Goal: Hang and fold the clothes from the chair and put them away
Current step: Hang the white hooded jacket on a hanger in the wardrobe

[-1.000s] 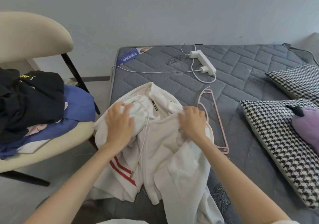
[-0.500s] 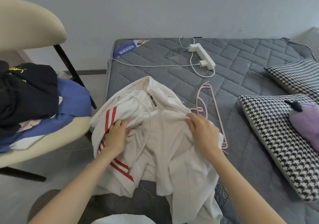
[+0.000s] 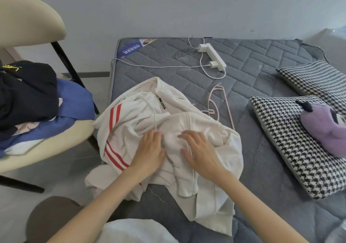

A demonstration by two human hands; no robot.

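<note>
The white zip hoodie point(image 3: 134, 115) lies crumpled mid-frame on the grey mattress point(image 3: 262, 70), with the left hand point(image 3: 150, 150) and right hand point(image 3: 201, 152) flat on it, fingers spread. It looks soft, light and floppy, and is probably best pinched at the shoulders.

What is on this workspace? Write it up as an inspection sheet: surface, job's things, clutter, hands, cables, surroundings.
Surface: grey quilted mattress, bare, with a printed label at its far left corner.
Job's things: white jacket with red stripes lies crumpled at the mattress edge; pink hanger beside it, partly under it; pile of dark and blue clothes on the cream chair.
Clutter: two houndstooth pillows, with a purple plush toy on the nearer one.
Hands: left hand and right hand lie flat on the jacket.
Cables: white power strip with a charger plugged in; white cable runs to the mattress's left edge.
Surroundings: plain wall, grey floor.
</note>
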